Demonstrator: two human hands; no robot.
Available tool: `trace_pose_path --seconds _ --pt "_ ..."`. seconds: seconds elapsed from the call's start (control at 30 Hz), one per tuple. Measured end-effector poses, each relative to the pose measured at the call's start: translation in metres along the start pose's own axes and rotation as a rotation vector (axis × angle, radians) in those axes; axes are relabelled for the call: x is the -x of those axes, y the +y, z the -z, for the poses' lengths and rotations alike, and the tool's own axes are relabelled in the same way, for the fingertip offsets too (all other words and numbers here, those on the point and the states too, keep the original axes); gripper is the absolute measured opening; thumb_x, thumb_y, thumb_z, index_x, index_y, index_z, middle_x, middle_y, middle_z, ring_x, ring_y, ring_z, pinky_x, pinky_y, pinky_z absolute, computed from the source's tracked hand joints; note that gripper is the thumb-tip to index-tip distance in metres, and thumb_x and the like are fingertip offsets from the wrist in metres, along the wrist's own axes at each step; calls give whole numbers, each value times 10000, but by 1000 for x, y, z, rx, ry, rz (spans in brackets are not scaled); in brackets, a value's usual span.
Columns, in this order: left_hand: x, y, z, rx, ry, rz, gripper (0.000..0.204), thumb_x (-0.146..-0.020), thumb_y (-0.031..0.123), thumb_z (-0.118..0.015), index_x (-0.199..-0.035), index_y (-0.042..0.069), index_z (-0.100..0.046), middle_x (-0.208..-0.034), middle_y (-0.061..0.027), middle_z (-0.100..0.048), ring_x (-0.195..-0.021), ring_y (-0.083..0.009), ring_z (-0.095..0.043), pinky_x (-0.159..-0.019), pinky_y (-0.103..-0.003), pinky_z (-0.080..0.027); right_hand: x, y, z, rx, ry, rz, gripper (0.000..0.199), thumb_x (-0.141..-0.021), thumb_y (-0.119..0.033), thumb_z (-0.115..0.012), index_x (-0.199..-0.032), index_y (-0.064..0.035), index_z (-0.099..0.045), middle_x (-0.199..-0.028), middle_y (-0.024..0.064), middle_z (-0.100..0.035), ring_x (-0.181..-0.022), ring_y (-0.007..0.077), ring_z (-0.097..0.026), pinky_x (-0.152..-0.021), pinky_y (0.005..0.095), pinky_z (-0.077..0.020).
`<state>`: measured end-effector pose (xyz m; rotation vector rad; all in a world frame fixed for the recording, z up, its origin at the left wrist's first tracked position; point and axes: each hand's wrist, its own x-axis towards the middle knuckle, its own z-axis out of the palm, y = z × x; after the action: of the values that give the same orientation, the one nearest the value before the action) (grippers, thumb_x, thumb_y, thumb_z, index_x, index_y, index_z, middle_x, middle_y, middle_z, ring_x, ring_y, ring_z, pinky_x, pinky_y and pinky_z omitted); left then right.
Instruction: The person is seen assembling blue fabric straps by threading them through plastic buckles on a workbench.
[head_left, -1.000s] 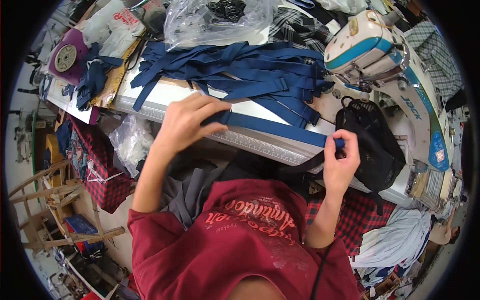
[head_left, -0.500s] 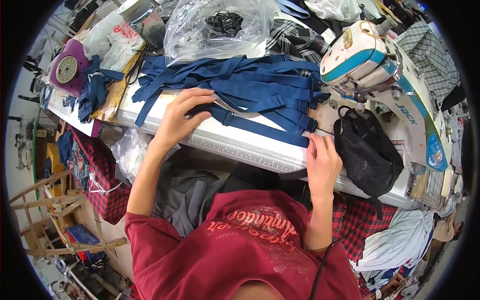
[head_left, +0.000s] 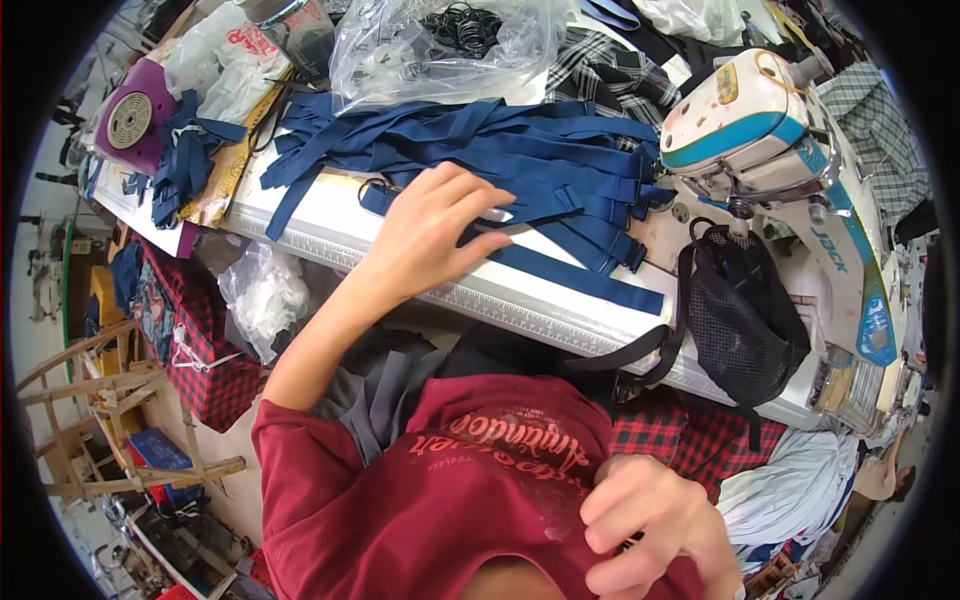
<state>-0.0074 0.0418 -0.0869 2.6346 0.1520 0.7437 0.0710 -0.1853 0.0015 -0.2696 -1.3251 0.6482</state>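
Note:
My left hand lies flat with its fingers spread on a pile of long dark blue straps on the white worktable. One strap runs out from under the hand toward the right, along the table's front edge. My right hand is pulled back low against my red shirt, its fingers curled, and I see nothing in it. It is well away from the straps.
A white and teal sewing machine stands at the right with a black mesh bag in front of it. A clear plastic bag holding black rings lies behind the straps. More blue straps and a purple device are at the far left. Checked fabric and wooden frames are below the table.
My right hand has let go of the strap end at the table's edge and drawn back to my chest. My left hand stays on the straps, with its fingers now spread.

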Motion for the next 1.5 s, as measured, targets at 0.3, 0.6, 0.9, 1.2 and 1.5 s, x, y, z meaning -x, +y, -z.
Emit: trace_pose_path --seconds 0.3,0.6,0.9,1.2,1.5 --pt "-20 0 -12 -37 -103 -119 211 -701 40 -641 -885 30 -537 -816 -81 -563 -719 -269 -557 -636 -322 -444 21 70 73 1804 -42 -599 364 -780 -137 -627 -1132 -55 -577 -1222 23 -557 -578 182 -564 -510 281 -485" --pt "-27 -34 37 -181 -121 -213 319 -613 -58 -590 -911 52 -566 -900 -74 -596 -761 -276 -599 -652 -339 -493 51 92 86 1902 7 -624 389 -748 -71 -630 -1130 -39 -562 -1236 65 -548 -622 200 -602 -528 292 -512" --pt "-31 -10 25 97 -121 -80 415 -551 -109 -563 -938 38 -561 -920 -91 -589 -835 -303 -599 -669 -357 -494 9 119 66 1307 253 -596 454 -745 -47 -662 -1172 -35 -508 -1038 144 -602 -832 315 -620 -648 366 -510" --pt "-29 -61 79 20 71 83 489 -615 -166 -419 -1042 32 -553 -899 -121 -582 -883 -271 -595 -792 -313 -465 17 72 89 1667 213 -604 170 -781 -21 -601 -938 -81 -629 -751 86 -542 -662 284 -583 -569 386 -460" --pt "-3 -110 121 559 392 412 224 -963 150 -420 -1111 8 -509 -841 -56 -566 -774 -128 -551 -700 -241 -457 32 80 98 1800 94 -726 206 -751 -108 -665 -883 -73 -511 -772 82 -537 -716 276 -588 -579 394 -473"
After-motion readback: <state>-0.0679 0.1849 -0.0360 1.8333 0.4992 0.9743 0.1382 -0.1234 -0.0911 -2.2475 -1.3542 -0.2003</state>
